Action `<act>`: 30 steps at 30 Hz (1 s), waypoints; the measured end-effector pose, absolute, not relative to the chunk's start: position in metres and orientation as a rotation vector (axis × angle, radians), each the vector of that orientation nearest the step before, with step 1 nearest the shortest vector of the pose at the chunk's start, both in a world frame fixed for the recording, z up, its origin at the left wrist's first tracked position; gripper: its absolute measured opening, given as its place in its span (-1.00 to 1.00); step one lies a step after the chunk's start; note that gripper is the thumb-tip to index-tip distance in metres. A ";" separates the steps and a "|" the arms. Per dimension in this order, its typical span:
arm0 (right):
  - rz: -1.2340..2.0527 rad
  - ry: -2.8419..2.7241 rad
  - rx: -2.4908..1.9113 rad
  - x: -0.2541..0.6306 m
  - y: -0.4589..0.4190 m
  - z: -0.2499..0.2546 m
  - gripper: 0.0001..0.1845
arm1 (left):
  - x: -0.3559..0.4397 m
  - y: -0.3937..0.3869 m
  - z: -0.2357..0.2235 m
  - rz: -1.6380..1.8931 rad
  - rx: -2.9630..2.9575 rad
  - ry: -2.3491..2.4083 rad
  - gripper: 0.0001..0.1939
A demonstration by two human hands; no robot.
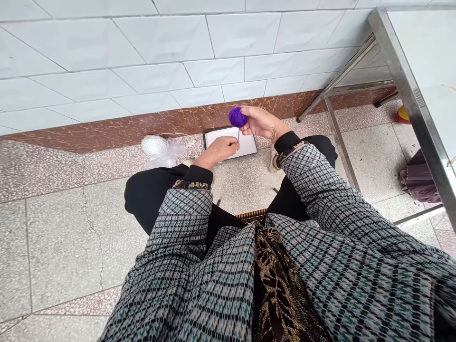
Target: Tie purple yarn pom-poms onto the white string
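My right hand (261, 122) holds a ball of purple yarn (236, 117) between thumb and fingers, out in front of my knees. A single purple strand (238, 135) runs down from the ball to my left hand (225, 148), whose fingers are pinched on it. Below both hands a shallow box with a white inside and dark rim (248, 145) lies on the floor. To the left of the box sits white yarn (156, 145) in a clear plastic bag (171, 153), with loose white strands trailing toward the box.
A white tiled wall (213, 38) with a brown skirting (142, 122) rises just ahead. On the right stands a metal-framed table (402, 66). Under it are a dark purple folded cloth-like thing (422, 178) and a red and yellow object (403, 114). The floor is speckled tile (71, 232).
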State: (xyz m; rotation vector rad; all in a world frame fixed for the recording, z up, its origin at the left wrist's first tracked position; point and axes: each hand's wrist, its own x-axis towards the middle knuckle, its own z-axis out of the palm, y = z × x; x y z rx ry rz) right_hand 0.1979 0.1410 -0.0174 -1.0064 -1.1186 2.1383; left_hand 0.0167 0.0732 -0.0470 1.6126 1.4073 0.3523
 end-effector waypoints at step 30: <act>2.204 -1.303 -1.164 0.197 0.134 -0.013 -0.78 | 0.013 0.076 -0.053 0.342 1.603 1.459 -0.85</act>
